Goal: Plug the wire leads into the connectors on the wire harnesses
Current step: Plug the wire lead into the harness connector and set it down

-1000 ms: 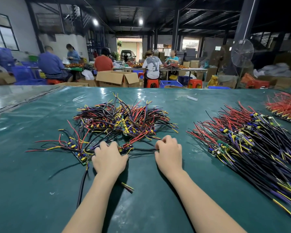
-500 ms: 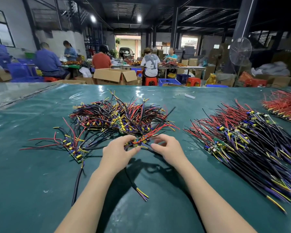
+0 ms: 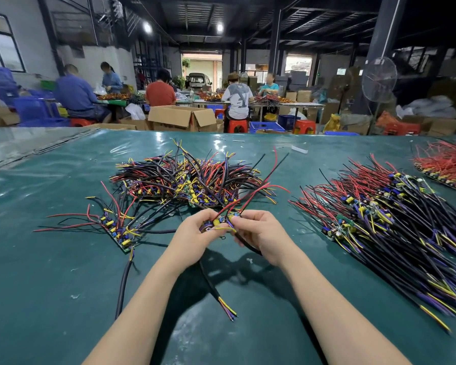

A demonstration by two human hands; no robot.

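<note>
Both hands hold one wire harness (image 3: 223,222), a small board with yellow and blue parts, lifted above the green table (image 3: 50,285). My left hand (image 3: 195,237) grips its left end. My right hand (image 3: 261,235) pinches its right end and a black cable. Red and black leads rise from it to the upper right. A black cable (image 3: 216,291) with bare yellow and purple ends hangs down from it toward me. A tangled pile of harnesses (image 3: 184,180) lies just behind my hands.
A few harnesses on a board strip (image 3: 116,229) lie to the left, with a black cable (image 3: 123,283) trailing toward me. A long sorted pile (image 3: 395,227) fills the right side, and red-wired harnesses (image 3: 445,164) sit far right. Workers sit at tables beyond the table's far edge.
My hands have lifted one harness off the table from beside the pile and brought it together between them; its leads now stick up and its black cable dangles.
</note>
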